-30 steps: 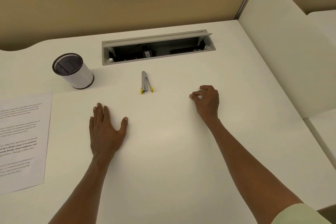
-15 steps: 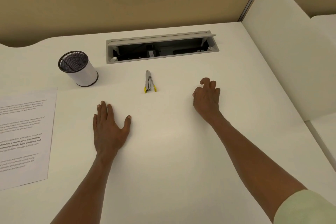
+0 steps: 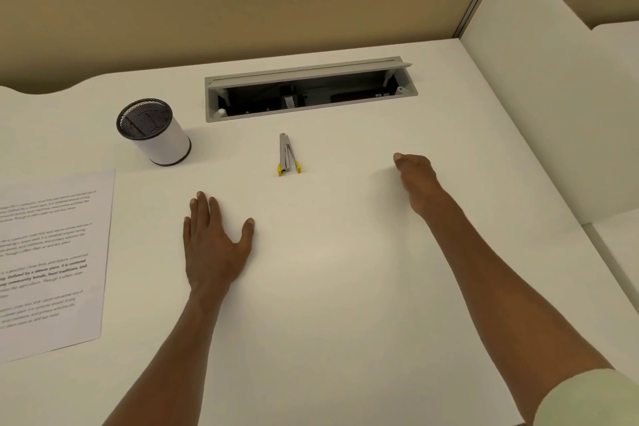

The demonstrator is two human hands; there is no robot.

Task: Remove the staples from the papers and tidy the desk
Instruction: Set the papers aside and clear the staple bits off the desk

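A metal staple remover point(image 3: 287, 156) with yellow tips lies on the white desk point(image 3: 449, 135), between my hands and a little beyond them. My left hand point(image 3: 214, 239) presses flat, fingers straight, on a blank white sheet point(image 3: 328, 287) whose far edge runs just before the remover. My right hand point(image 3: 415, 176) is at the sheet's far right corner, turned edge-on with the fingers curled under and hidden. Whether it holds anything does not show. A printed page point(image 3: 52, 263) lies at the left edge.
A white pen cup point(image 3: 154, 131) with a black mesh inside stands at the back left. An open grey cable tray point(image 3: 311, 90) is sunk into the desk behind the remover. A white divider panel point(image 3: 536, 97) closes off the right side; a tan wall is behind.
My right hand has lifted from its pinch at the sheet's corner, shifted slightly away and rolled onto its edge. The left hand stays flat on the sheet.
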